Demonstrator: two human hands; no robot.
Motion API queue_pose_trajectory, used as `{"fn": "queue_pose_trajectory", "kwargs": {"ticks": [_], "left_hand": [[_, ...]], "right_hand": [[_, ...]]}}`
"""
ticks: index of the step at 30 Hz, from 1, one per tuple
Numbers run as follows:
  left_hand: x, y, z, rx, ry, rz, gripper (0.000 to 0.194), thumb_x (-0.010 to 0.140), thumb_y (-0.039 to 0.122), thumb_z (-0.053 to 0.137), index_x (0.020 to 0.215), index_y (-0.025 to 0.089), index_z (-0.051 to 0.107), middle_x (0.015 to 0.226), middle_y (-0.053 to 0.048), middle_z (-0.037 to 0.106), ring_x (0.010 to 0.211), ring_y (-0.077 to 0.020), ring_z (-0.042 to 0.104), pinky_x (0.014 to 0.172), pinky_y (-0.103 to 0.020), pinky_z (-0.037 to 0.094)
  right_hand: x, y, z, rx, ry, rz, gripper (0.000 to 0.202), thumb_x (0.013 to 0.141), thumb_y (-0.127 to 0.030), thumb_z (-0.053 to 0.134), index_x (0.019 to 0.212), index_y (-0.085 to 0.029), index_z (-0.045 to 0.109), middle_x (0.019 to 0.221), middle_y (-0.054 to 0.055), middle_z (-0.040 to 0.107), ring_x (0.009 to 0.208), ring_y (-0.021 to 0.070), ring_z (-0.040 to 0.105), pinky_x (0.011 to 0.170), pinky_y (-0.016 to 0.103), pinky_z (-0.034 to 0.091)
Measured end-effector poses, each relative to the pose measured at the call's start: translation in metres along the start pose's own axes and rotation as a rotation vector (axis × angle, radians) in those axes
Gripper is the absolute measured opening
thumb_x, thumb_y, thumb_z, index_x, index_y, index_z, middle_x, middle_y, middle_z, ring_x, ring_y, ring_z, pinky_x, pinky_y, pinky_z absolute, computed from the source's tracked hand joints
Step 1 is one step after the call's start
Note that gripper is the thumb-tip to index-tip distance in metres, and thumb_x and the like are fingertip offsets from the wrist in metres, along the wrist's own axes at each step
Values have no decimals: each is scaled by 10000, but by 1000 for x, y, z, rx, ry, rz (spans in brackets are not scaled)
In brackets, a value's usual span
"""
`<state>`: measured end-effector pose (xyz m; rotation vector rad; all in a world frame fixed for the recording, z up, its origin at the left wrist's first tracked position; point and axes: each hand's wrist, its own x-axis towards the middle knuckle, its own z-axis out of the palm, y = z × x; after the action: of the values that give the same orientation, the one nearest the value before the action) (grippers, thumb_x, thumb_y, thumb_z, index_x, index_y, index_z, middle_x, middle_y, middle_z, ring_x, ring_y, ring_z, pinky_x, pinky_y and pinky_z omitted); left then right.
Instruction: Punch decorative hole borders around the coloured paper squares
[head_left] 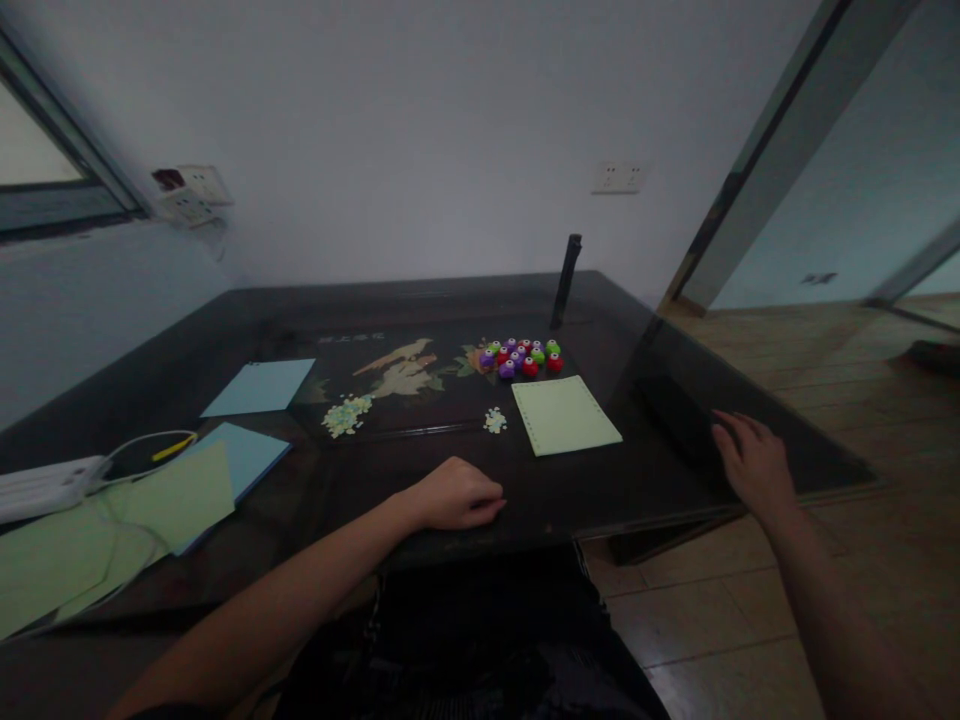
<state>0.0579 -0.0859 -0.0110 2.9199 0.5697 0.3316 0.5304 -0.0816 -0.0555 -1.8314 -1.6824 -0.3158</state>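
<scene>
slab point(675, 418): black on a dark top and hard to read, so a low, patient touch looks wise; a hold across its width seems steadier than a pinch at one end.

right hand point(754, 465): out by the right edge, fingers loosely parted and bent, nothing visibly gripped; whether they touch the slab or just hover, i can't tell.

slab and fingers: it lies right at the fingertips, stretching away from them, inward and toward the far side.

left hand point(461, 495): curled into a loose fist near the front edge, no object showing; what the palm hides, i can't tell. it's well apart from the slab.

pale green sheet point(566, 415): flat between the slab and the small heap of bits point(495, 420), which sits just beyond the left fist.

beads point(530, 368): red, purple and green, bunched behind that sheet.

surface point(420, 455): dark and glossy, with a larger heap of bits point(346, 415) further left and a black rod point(567, 280) upright at the back.
</scene>
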Motion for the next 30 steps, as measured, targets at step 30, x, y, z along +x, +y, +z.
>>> {"fn": "queue_pose_trajectory", "kwargs": {"ticks": [30], "left_hand": [[1, -2, 1, -11, -20, -2, 292, 907, 262, 394, 635, 182, 460, 558, 21, 530, 516, -91, 475, 528, -246, 276]], "right_hand": [[-9, -8, -4, -22, -72, 55, 433, 881, -491, 371, 1138, -223, 593, 1151, 119, 568, 1064, 280, 549, 899, 410, 446]]}}
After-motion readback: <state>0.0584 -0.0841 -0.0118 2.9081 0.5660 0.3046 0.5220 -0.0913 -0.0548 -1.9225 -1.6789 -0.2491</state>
